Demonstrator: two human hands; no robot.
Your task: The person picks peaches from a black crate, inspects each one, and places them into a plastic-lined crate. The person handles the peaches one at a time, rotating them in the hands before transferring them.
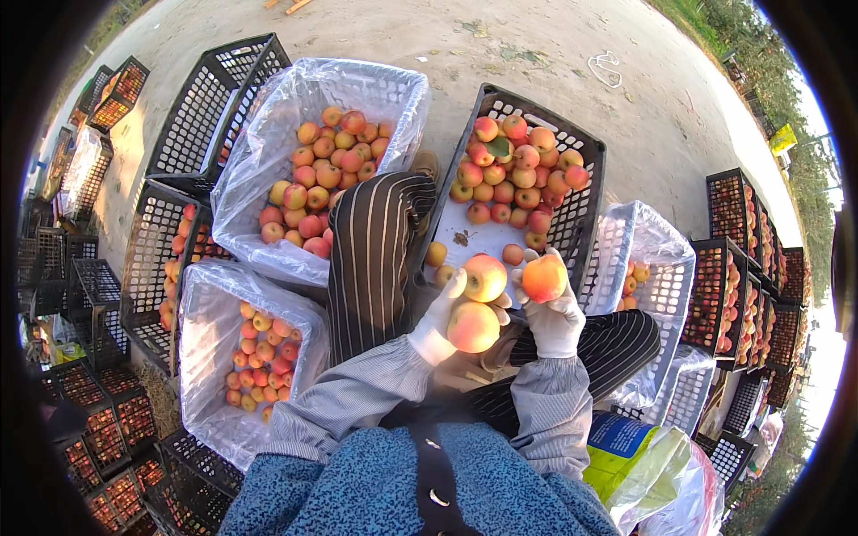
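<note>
My left hand [439, 321], in a pale glove, holds two yellow-red apples, one [485, 278] above the other [473, 327]. My right hand [554, 315], gloved too, grips an orange-red apple [544, 278] between thumb and fingers. Both hands are over the near end of a black plastic crate [596, 161]; its apples [526, 157] lie piled towards the far end, one with a green leaf [498, 147]. Left of my knee stands a crate lined with clear plastic [268, 134], partly filled with apples [328, 175]. Nearer me is another lined crate [201, 301] with smaller-looking apples [265, 355].
At the right are a lined crate [677, 268] with a few apples and stacked full crates [710, 288]. A yellow-green and blue plastic bag [617, 449] lies by my right side. More black crates [194, 114] stand at the left.
</note>
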